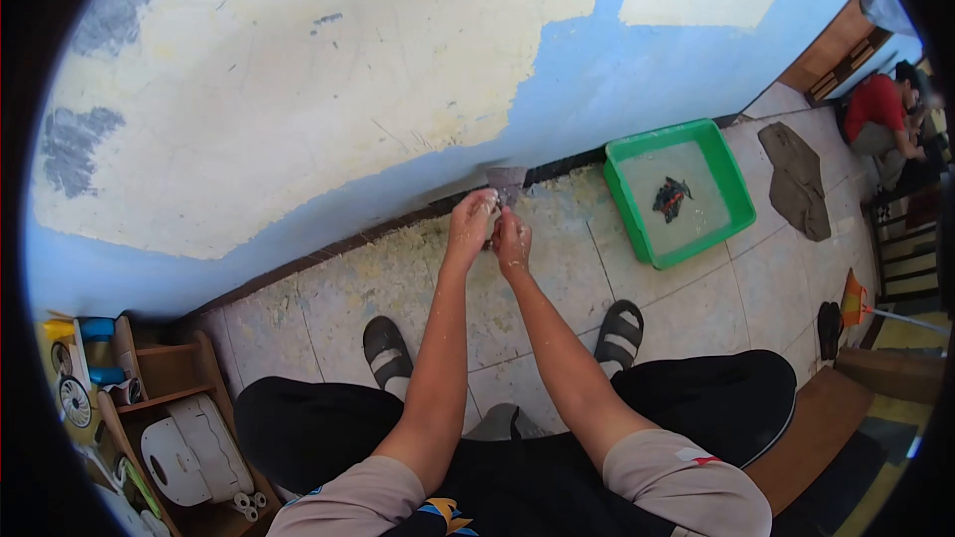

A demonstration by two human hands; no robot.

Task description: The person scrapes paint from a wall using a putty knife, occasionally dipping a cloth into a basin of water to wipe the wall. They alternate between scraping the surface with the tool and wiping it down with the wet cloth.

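Note:
Both of my arms reach forward, and the hands meet close to the foot of the wall. My right hand [512, 241] is closed around the handle of a scraper [506, 179], whose wide flat blade points at the wall. Just left of it, my left hand [471, 227] has its fingers pinched near the blade's base; what they hold is too small to make out. Pale flakes cling to both hands. Beyond them, the wall [398, 70] shows cream patches among blue paint. Paint flecks cover the floor tiles [557, 268] below.
A green basin [736, 189] with cloudy water and a dark and red cloth [671, 199] stands right of my hands. Behind it lies a brown cloth [796, 179]. A person in red [875, 109] crouches far right. A wooden shelf [159, 348] stands at left.

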